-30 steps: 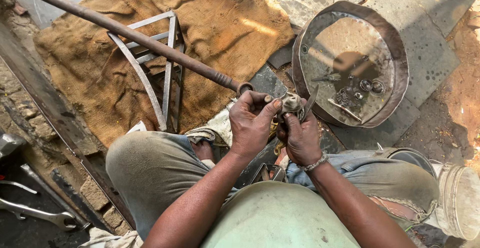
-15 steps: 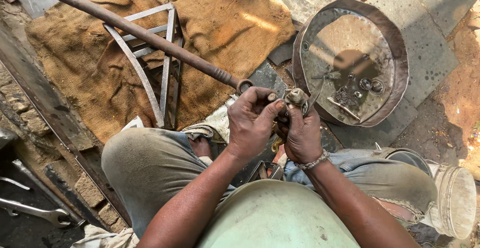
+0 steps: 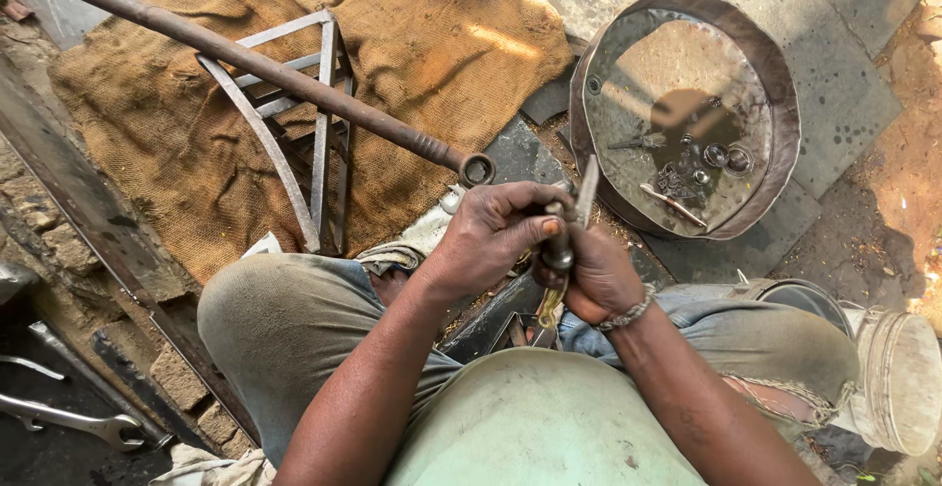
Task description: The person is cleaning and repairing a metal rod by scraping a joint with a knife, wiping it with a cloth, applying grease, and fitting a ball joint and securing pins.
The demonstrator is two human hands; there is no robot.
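Clasped between both, small metal part (image 3: 559,246) sits in left hand (image 3: 491,236) and right hand (image 3: 594,275).

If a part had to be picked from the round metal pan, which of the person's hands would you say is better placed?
Probably the right hand: it is nearer the round metal pan on that side. Both hands grip the small metal part; the left hand is farther away.

A long rusty rod (image 3: 245,59) slants in from the upper left, its ringed end just above the grip, lying over a metal frame (image 3: 294,123) on brown burlap (image 3: 392,45). Up and right sits a round metal pan (image 3: 687,103) holding small parts. A wrench (image 3: 78,422) lies far lower left.
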